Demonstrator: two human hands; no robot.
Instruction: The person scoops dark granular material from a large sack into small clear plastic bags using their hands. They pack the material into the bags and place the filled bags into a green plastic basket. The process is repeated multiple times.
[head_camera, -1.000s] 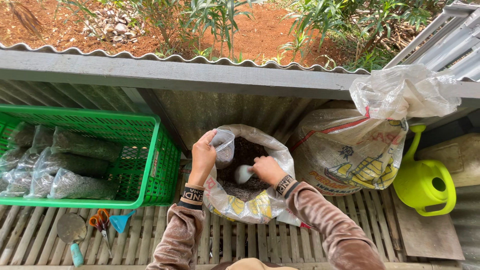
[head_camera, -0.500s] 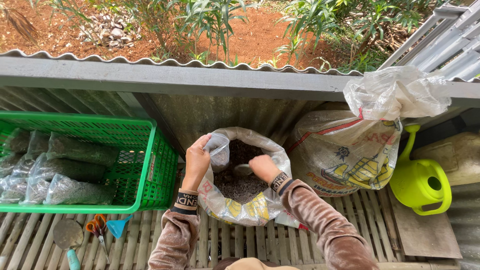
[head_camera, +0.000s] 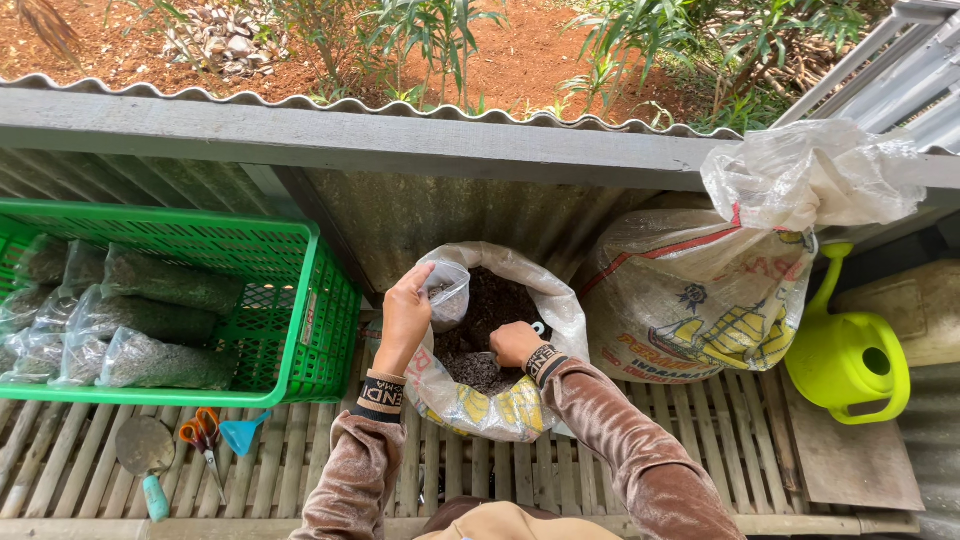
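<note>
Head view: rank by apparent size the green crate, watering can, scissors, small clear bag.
1. green crate, partly cut off at the frame edge
2. watering can
3. small clear bag in the left hand and scissors: look alike, unranked

head view | looks steeply down (from above) | near hands (head_camera: 455, 335)

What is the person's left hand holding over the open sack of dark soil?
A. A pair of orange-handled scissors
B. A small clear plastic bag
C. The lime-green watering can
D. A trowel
B: the left hand grips a small clear plastic bag at the rim of the open sack, while the scissors, trowel and watering can lie apart from it.
</note>
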